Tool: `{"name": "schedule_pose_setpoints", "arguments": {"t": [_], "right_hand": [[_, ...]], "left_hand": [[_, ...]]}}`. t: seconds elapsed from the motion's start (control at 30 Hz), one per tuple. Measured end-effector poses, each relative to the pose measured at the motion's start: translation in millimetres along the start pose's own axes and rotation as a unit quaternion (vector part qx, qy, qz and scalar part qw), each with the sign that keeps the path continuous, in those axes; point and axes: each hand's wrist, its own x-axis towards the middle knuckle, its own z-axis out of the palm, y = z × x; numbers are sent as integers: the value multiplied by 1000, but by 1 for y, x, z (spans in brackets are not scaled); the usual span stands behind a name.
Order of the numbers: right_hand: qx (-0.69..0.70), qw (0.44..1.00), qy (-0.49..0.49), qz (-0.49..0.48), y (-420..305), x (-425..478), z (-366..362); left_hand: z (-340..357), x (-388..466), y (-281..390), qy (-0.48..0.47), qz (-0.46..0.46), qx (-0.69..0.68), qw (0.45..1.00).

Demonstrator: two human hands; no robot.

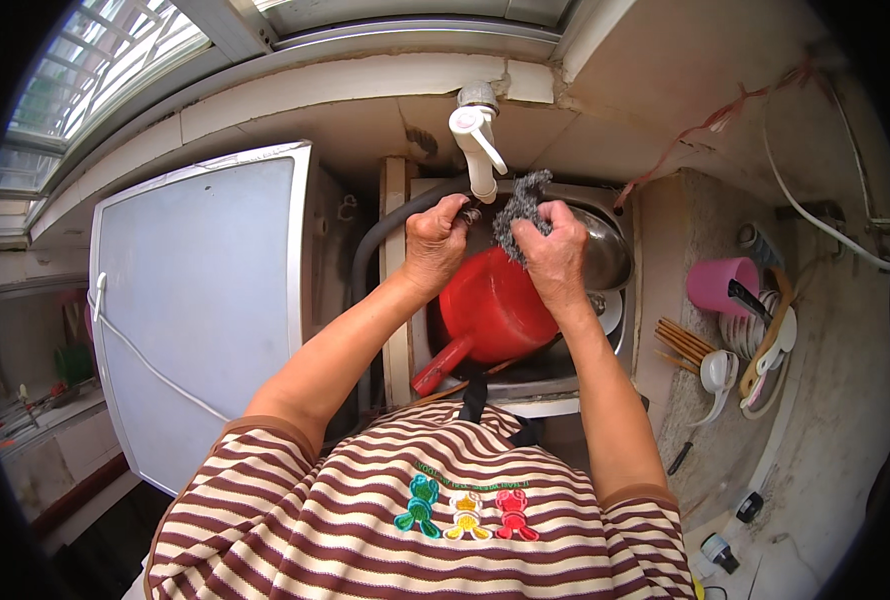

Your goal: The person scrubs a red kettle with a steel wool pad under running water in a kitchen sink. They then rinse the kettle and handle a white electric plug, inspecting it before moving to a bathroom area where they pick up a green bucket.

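Note:
My left hand (pixel 437 236) is closed just below and left of the white tap (pixel 481 161), with a small shiny object (pixel 472 216) at its fingertips; what it is I cannot tell. In my right hand (pixel 556 251) is a bunched grey fibrous scouring cloth (pixel 523 210), pinched between thumb and fingers. Beneath both hands a red plastic dipper (pixel 493 304) lies in the steel sink (pixel 628 322), its handle pointing toward me at the left. Right of it a steel bowl (pixel 606 251) leans, partly hidden by my right hand. Part of a white dish (pixel 611 315) shows below the bowl.
A pale-topped appliance (pixel 197 292) stands at the left, with a grey hose (pixel 366 259) between it and the sink. On the right-hand counter are a pink cup (pixel 719 285), chopsticks (pixel 681 341), a white ladle (pixel 717 379) and stacked plates (pixel 745 334).

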Motion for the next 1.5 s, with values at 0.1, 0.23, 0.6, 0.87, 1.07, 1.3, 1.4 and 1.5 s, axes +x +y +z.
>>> {"name": "schedule_pose_setpoints", "arguments": {"t": [0.1, 0.23, 0.6, 0.87, 1.07, 1.3, 1.4, 1.5], "right_hand": [[81, 995, 0, 58, -17, 12, 10], [-25, 997, -74, -5, -16, 1, 20], [176, 964, -60, 190, -13, -5, -15], [158, 962, -38, 220, -16, 2, 10], [-32, 987, 89, 130, 5, 20, 31], [325, 886, 22, 331, -20, 28, 20], [180, 937, 13, 299, -16, 23, 39], [-2, 973, 36, 227, -11, 25, 47]], "left_hand": [[-1, -1, 1, -17, 29, 26, 999], [-2, -1, -5, 8, 25, 22, 999], [0, -2, -9, 10, 77, 5, 997], [-4, 5, 3, -5, 203, 26, 979], [-5, 2, 5, -23, 200, 31, 979], [-2, 3, -8, 28, 154, 74, 985], [-5, 6, -6, 34, 143, 101, 984], [-7, 7, -6, 20, 146, 113, 983]]}}
